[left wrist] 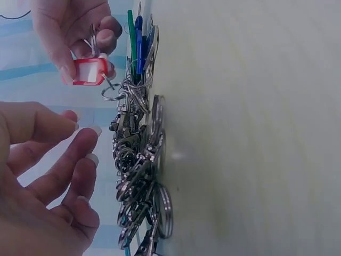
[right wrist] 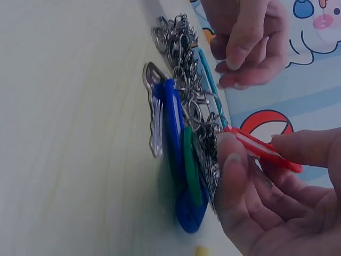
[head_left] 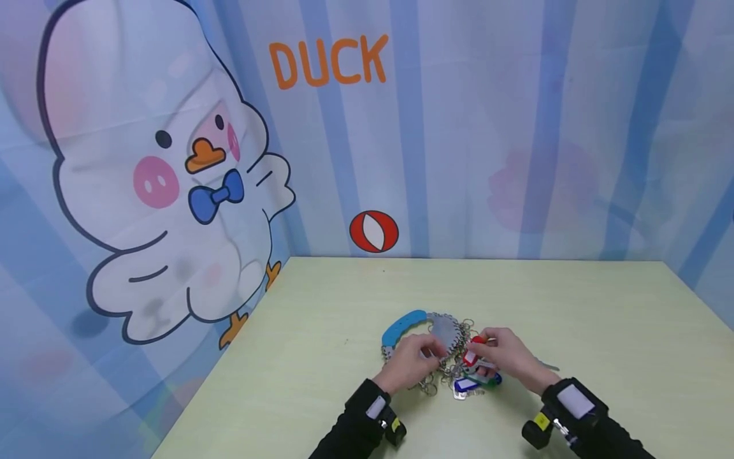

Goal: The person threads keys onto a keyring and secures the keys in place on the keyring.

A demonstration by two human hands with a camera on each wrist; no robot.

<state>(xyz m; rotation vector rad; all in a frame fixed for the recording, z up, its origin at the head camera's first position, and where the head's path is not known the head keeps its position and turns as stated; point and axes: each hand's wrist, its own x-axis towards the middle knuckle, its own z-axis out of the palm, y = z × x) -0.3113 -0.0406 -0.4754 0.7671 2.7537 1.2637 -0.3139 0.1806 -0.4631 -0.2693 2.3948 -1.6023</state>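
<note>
My right hand (head_left: 510,357) pinches a red key tag (right wrist: 261,148) between thumb and fingers, and a metal key (left wrist: 94,40) shows by its palm. The tag, with a white label, is held just above a pile of metal clasps and split rings (left wrist: 133,176). Across from it, my left hand (left wrist: 48,186) hovers beside the clasps with loosely bent fingers and nothing in them. Below the right hand lie a blue key tag (right wrist: 173,128), a green key tag (right wrist: 192,165) and a silver key (right wrist: 155,128).
Behind the left hand lies a light blue curved handle (head_left: 404,326), beside a grey toothed-edged piece (head_left: 444,330); clasps lie around them. Everything is on a pale wooden table (head_left: 275,370). A blue curtain printed with a duck (head_left: 172,159) hangs along the back and left edges.
</note>
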